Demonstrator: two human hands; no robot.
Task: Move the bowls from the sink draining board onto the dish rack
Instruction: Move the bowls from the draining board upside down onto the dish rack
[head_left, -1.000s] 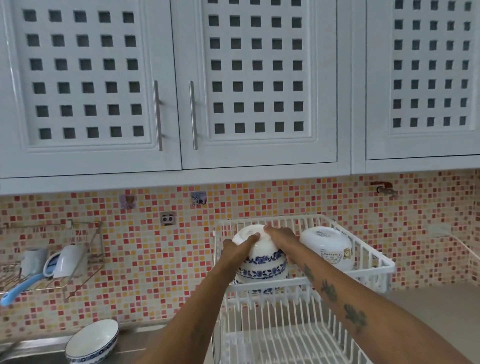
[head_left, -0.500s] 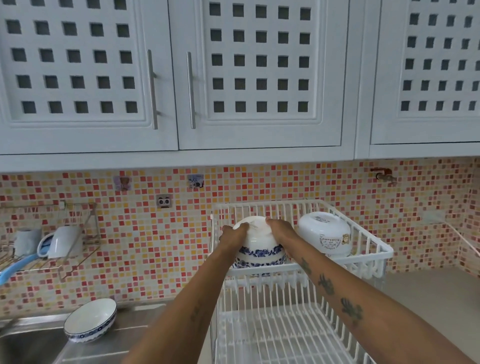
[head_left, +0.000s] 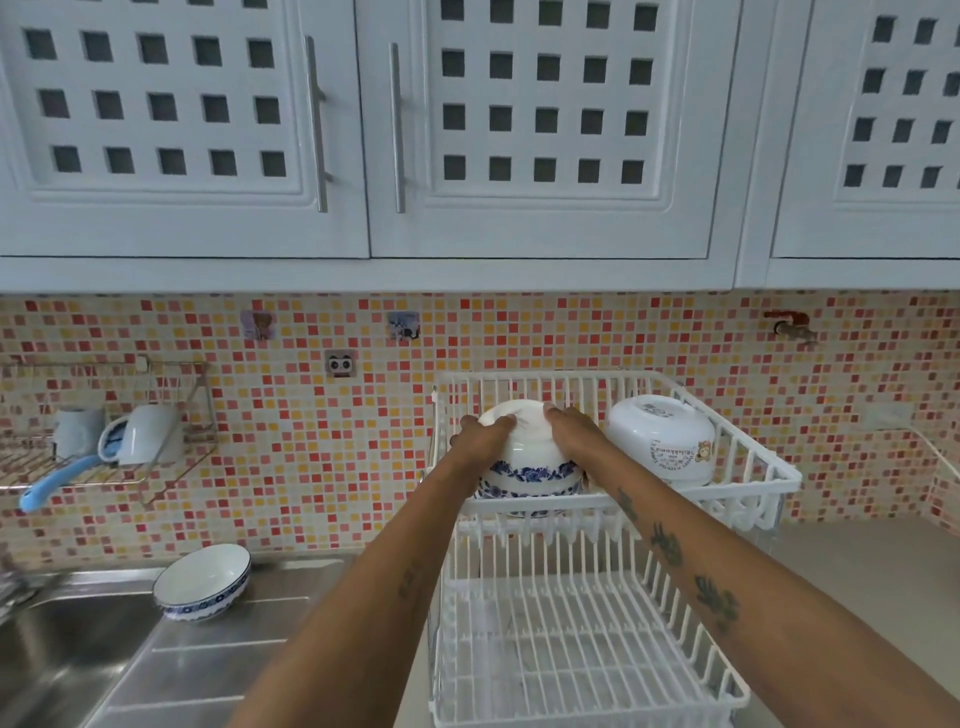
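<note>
A white two-tier dish rack (head_left: 737, 488) stands on the counter at right. In its upper tier, upside-down blue-patterned bowls (head_left: 527, 465) sit stacked at the left end. My left hand (head_left: 485, 439) and my right hand (head_left: 574, 434) both grip the top bowl from either side. A plain white bowl with a small print (head_left: 662, 441) lies upside down to the right of them in the same tier. One more blue-rimmed bowl (head_left: 202, 582) sits upright on the steel draining board (head_left: 208, 660) at lower left.
The sink basin (head_left: 57, 654) is at the far left. A wall-mounted wire shelf (head_left: 104, 467) holds cups and a blue-handled tool. White cabinets hang overhead. The rack's lower tier (head_left: 571, 654) holds nothing.
Both hands have lowered the blue-patterned bowl deeper into the rack's upper tier. The view has tilted downward, showing more of the draining board and lower tier.
</note>
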